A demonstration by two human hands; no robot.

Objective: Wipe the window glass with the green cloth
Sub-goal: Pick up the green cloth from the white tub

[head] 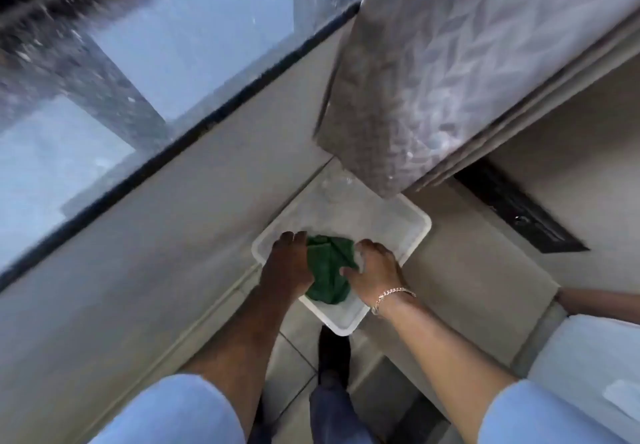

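The grip of the left hand (291,263) is being closed, fingers curled, over the left edge of the crumpled green cloth (327,270). The grip of the right hand (375,270), ringed by a gold chain bracelet (391,296), is being closed on its right side, thumb across the fabric. The cloth is being held inside the white rectangular plastic tub (420,232) on the tiled floor (294,350), just below the grey patterned curtain (450,79).

The person wears 2 light-blue short sleeves (180,409), 1 gold chain bracelet (388,296) behind the right hand (375,270), dark-blue trousers (332,412) and 1 black shoe (334,353).
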